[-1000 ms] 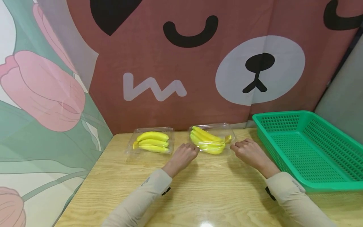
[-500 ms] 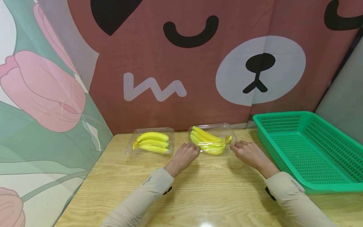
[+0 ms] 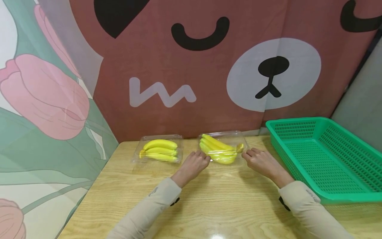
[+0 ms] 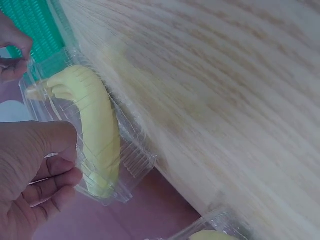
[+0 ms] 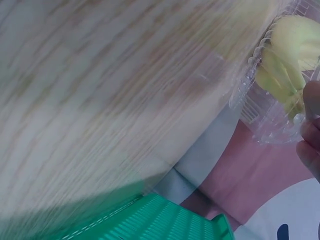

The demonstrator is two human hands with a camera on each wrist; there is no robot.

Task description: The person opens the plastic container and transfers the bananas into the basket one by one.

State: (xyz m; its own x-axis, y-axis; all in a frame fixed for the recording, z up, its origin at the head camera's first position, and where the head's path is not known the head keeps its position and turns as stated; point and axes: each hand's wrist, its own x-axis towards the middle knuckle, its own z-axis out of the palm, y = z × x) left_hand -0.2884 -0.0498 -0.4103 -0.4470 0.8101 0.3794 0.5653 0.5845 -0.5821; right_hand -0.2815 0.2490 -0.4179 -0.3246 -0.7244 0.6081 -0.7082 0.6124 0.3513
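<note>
Two clear plastic clamshell boxes of yellow bananas stand at the table's far edge. My left hand (image 3: 200, 158) grips the left end of the right box (image 3: 222, 148), and my right hand (image 3: 250, 155) grips its right end. In the left wrist view my left hand (image 4: 60, 170) has thumb and curled fingers round the box rim (image 4: 127, 165), next to the bananas (image 4: 97, 130). The right wrist view shows my right fingertips (image 5: 311, 135) at the box's edge (image 5: 260, 115). The left box (image 3: 158, 149) lies untouched.
A green perforated plastic basket (image 3: 325, 156) stands empty at the right, close to my right hand. The wooden table (image 3: 226, 202) stretches towards me. Printed cloth backdrops rise directly behind the boxes and along the left side.
</note>
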